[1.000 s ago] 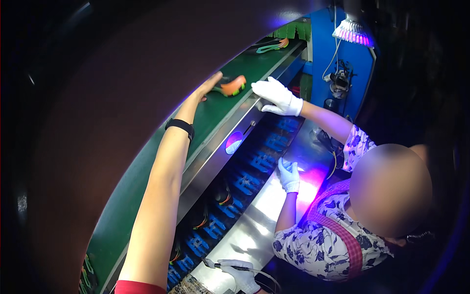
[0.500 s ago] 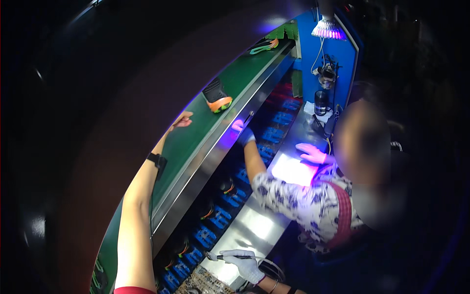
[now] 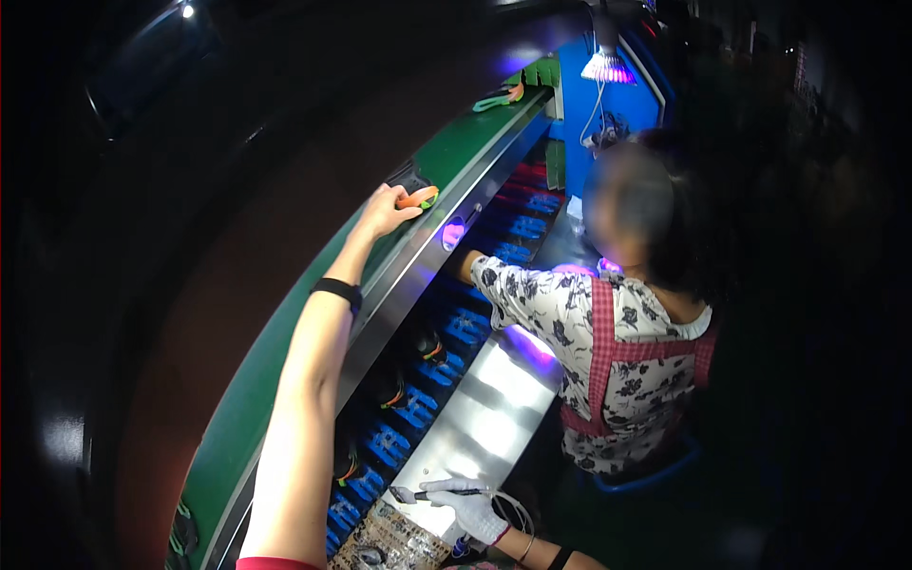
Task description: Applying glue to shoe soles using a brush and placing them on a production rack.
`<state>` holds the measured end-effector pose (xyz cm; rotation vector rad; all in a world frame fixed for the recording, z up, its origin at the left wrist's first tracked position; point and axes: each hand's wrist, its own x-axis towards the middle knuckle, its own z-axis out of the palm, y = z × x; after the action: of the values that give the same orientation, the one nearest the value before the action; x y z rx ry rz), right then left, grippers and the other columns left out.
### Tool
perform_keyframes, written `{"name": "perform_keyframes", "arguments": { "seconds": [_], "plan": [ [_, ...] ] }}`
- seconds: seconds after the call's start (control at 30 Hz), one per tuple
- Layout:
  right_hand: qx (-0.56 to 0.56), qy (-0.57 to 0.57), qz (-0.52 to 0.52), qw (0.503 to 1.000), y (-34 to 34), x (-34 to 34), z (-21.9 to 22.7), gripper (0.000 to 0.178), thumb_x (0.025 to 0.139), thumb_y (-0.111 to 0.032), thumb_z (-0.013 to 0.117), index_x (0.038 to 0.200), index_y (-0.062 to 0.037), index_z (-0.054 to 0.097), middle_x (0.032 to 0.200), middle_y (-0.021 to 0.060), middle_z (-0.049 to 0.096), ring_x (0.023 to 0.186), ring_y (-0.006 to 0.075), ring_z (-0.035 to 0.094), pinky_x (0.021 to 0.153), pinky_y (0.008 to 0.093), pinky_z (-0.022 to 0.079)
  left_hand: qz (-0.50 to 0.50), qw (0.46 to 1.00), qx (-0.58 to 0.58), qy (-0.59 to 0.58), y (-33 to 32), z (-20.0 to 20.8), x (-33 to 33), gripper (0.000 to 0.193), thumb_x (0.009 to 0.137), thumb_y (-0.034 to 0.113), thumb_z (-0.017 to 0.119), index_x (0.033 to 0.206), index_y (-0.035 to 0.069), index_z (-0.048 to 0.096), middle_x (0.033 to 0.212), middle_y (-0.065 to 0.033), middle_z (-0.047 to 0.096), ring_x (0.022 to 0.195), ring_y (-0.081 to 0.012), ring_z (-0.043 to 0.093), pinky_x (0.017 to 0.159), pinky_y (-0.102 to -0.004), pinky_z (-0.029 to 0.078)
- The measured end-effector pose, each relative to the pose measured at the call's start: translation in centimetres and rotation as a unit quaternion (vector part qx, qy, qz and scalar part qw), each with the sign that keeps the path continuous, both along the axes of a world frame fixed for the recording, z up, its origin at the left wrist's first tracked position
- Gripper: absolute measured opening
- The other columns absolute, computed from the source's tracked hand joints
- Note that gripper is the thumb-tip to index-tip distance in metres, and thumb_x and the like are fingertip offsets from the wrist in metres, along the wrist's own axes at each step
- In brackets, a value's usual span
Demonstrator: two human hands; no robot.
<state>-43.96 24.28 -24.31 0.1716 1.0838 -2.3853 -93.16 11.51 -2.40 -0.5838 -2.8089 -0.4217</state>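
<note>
My left hand [image 3: 380, 211] reaches across the green conveyor belt [image 3: 249, 404] with its fingers closed round the orange end of a shoe piece [image 3: 420, 197]. This piece is black with orange and bright green trim; my fingers cover part of it. Farther up the belt lies another piece [image 3: 499, 99], green and orange, apart from my hand. A dark wristband [image 3: 339, 291] circles my left wrist. My right hand does not show.
A steel rail [image 3: 385, 318] edges the belt, beside blue racks [image 3: 418, 407] holding dark pieces. A co-worker [image 3: 627, 351] leans over the steel worktop [image 3: 480, 408]. Another person's gloved hand [image 3: 472, 513] holds a brush [image 3: 407, 495]. A lamp [image 3: 608, 66] glows violet.
My left hand has moved forward and right along the belt onto the black-and-orange shoe piece and closed on it. The co-worker has turned farther away. The view has shifted.
</note>
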Motion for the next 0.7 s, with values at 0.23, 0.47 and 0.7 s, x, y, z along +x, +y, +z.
{"name": "perform_keyframes", "arguments": {
  "seconds": [0.23,0.47,0.7],
  "plan": [
    [-0.107,-0.094,0.032,0.989,-3.6,1.4,1.3,0.020,0.091,0.003,0.071,0.110,0.0060,0.075,0.109,0.0141,0.077,0.095,0.0170,0.073,0.085,0.0273,0.060,-0.042,0.957,0.214,-0.190,-14.1,0.3,13.8,0.028,0.087,0.013,0.084,0.106,0.007,0.064,0.127,-0.0098,0.047,0.115,-0.0206,0.062,0.097,-0.0322,0.057],
    [-0.056,-0.123,0.081,0.988,-9.3,1.6,4.5,0.021,0.092,0.000,0.072,0.112,0.0024,0.077,0.104,0.0088,0.078,0.086,0.0112,0.071,0.076,0.0237,0.057,0.033,0.756,0.601,-0.257,-30.9,1.7,34.0,0.058,0.103,0.065,0.047,0.106,0.008,0.056,0.134,-0.0243,0.064,0.133,-0.0384,0.056,0.116,-0.0587,0.040],
    [-0.036,-0.095,0.106,0.989,-15.6,4.2,6.8,0.022,0.093,-0.003,0.069,0.114,0.0030,0.075,0.115,0.0120,0.076,0.098,0.0159,0.072,0.085,0.0282,0.059,0.298,0.745,0.595,-0.039,-46.6,0.3,60.4,0.012,0.105,0.013,0.058,0.115,0.007,0.058,0.112,-0.0045,0.057,0.112,-0.0146,0.058,0.106,-0.0368,0.048]
  ]
}}
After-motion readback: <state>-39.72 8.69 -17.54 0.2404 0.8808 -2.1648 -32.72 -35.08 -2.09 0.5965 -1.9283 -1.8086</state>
